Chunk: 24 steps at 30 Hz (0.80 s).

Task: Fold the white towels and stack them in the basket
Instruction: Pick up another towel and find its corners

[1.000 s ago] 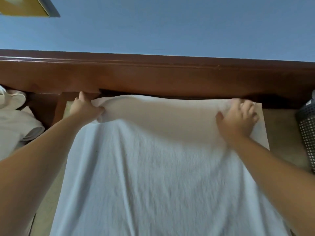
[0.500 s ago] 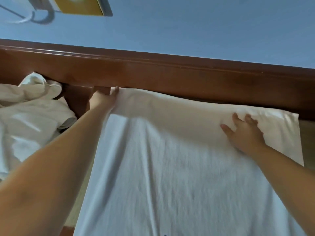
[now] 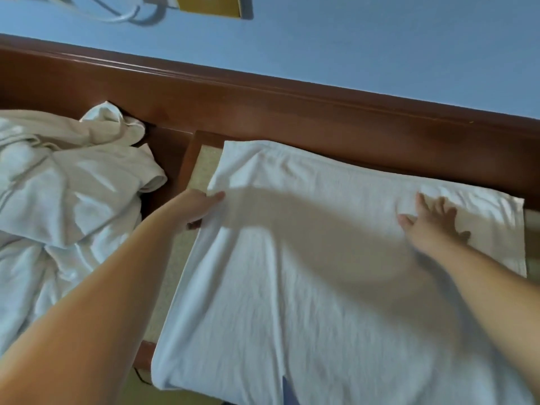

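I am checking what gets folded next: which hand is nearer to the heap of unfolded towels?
Left. The left hand grips the left edge of the spread towel, close beside the heap of unfolded towels. The right hand lies flat on that towel's far right part.

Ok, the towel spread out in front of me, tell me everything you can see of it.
The white towel looks like soft terry cloth, lightly wrinkled, spread flat over the tan-topped table with its far edge against the dark wooden rail. The near end runs out of view. The left hand grips its left edge, thumb on top; the right hand rests on it with fingers spread, near the far right corner. Arm shadows fall across its middle. The pile of crumpled towels lies apart, to the left.
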### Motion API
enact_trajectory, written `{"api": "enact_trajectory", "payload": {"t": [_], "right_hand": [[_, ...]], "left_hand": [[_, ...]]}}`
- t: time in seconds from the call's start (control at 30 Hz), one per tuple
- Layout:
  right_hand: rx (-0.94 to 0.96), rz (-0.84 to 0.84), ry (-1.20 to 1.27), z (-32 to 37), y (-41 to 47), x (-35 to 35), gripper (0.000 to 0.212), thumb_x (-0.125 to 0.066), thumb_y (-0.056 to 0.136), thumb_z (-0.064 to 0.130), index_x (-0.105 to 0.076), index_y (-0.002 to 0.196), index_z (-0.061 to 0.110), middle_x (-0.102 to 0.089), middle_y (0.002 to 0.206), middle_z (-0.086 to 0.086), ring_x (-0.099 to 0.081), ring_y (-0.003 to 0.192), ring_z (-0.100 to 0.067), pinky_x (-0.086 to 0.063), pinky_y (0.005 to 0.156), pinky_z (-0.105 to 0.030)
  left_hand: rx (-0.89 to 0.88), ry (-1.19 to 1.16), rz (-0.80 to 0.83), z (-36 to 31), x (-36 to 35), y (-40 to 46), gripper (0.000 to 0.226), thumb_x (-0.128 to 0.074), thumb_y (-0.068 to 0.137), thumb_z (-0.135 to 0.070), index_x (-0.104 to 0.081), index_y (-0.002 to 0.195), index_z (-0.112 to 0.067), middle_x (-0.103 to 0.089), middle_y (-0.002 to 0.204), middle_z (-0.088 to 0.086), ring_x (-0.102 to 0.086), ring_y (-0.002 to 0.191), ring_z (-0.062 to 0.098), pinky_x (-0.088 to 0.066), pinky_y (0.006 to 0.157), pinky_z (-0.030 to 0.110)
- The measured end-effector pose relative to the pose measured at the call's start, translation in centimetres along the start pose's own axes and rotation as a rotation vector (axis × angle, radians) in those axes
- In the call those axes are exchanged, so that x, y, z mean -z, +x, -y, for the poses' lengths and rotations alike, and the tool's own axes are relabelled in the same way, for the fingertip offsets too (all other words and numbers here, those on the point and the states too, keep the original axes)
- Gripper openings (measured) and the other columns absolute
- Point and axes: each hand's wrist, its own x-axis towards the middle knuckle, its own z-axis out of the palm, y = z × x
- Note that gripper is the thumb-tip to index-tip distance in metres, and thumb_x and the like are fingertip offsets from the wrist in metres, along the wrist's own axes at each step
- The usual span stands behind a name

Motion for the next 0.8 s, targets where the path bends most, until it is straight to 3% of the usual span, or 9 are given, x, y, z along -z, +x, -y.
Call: {"api": "enact_trajectory", "payload": {"t": [0.07,0.13,0.27,0.43,0.5,0.57,0.67,0.73,0.8], "right_hand": [[0.029,-0.155,0.013,2.4,-3.1,-1.4,0.064,-0.043,0.107,0.043,-0.021,0.165,0.026,0.0,0.174,-0.004,-0.002,0.16,-0.031,-0.019,0.122,-0.063],[0.204,-0.245,0.039,5.4,-6.1,-3.3,0.061,-0.05,0.103,0.035,-0.032,0.161,0.024,-0.013,0.173,-0.006,-0.012,0.158,-0.03,-0.021,0.123,-0.055],[0.585,-0.066,0.176,12.7,-10.4,-5.4,0.062,-0.057,0.102,0.035,-0.038,0.159,0.023,-0.036,0.164,-0.004,-0.032,0.15,-0.024,-0.03,0.123,-0.041],[0.563,0.036,0.359,19.7,-11.9,-4.9,0.059,-0.054,0.101,0.05,-0.038,0.157,0.038,-0.046,0.155,0.006,-0.041,0.143,-0.025,-0.037,0.118,-0.047],[0.545,0.098,0.229,20.8,-11.5,-4.5,0.061,-0.047,0.102,0.055,-0.028,0.16,0.045,-0.044,0.156,0.004,-0.037,0.141,-0.032,-0.037,0.115,-0.052],[0.54,0.158,0.113,21.1,-11.2,-4.1,0.062,-0.043,0.102,0.061,-0.021,0.16,0.052,-0.04,0.157,0.002,-0.034,0.139,-0.036,-0.037,0.114,-0.053],[0.544,0.227,0.051,21.6,-10.8,-3.3,0.063,-0.043,0.101,0.066,-0.023,0.16,0.052,-0.031,0.163,0.001,-0.025,0.146,-0.038,-0.033,0.117,-0.051],[0.538,0.255,0.023,22.0,-10.3,-3.0,0.067,-0.047,0.1,0.066,-0.025,0.16,0.048,-0.028,0.166,-0.001,-0.024,0.149,-0.04,-0.031,0.118,-0.05],[0.537,0.248,-0.041,22.2,-10.0,-2.8,0.072,-0.051,0.099,0.064,-0.022,0.162,0.045,-0.026,0.168,-0.003,-0.026,0.149,-0.041,-0.032,0.118,-0.049]], "left_hand": [[-0.107,-0.009,0.059,1.1,-1.0,-1.4,0.037,-0.065,0.094,-0.058,-0.072,0.11,-0.025,-0.076,0.096,-0.001,-0.073,0.084,0.024,-0.058,0.071,0.035],[-0.26,0.0,-0.042,1.4,-2.3,-2.6,0.029,-0.063,0.097,-0.053,-0.068,0.112,-0.029,-0.074,0.107,-0.003,-0.072,0.094,0.019,-0.057,0.077,0.035],[-0.543,0.03,-0.137,0.1,-5.5,-4.7,0.016,-0.06,0.102,-0.043,-0.063,0.108,-0.028,-0.066,0.126,-0.006,-0.062,0.107,0.014,-0.042,0.088,0.031],[-0.873,0.316,-0.094,0.5,-8.4,-4.0,0.027,-0.056,0.103,-0.043,-0.069,0.108,-0.02,-0.053,0.153,0.004,-0.036,0.15,0.026,-0.03,0.123,0.041],[-0.793,0.196,-0.087,0.1,-8.4,-3.7,0.042,-0.042,0.103,-0.045,-0.071,0.116,-0.018,-0.062,0.143,0.006,-0.047,0.141,0.03,-0.039,0.115,0.042],[-0.644,0.057,-0.234,-0.5,-7.8,-2.7,0.042,-0.039,0.097,-0.033,-0.071,0.119,-0.019,-0.069,0.121,0.007,-0.059,0.119,0.034,-0.048,0.099,0.043],[-0.332,0.078,-0.411,-2.3,-6.3,-0.8,0.047,-0.046,0.09,-0.012,-0.06,0.133,-0.02,-0.052,0.132,0.009,-0.044,0.126,0.033,-0.043,0.102,0.041],[-0.154,0.034,-0.368,-3.6,-5.6,0.6,0.042,-0.053,0.093,-0.017,-0.057,0.134,-0.017,-0.045,0.137,0.01,-0.044,0.126,0.03,-0.047,0.096,0.038],[-0.1,-0.006,-0.31,-4.5,-5.1,2.2,0.044,-0.062,0.093,-0.037,-0.059,0.127,-0.009,-0.059,0.126,0.011,-0.062,0.1,0.025,-0.052,0.068,0.03]]}}
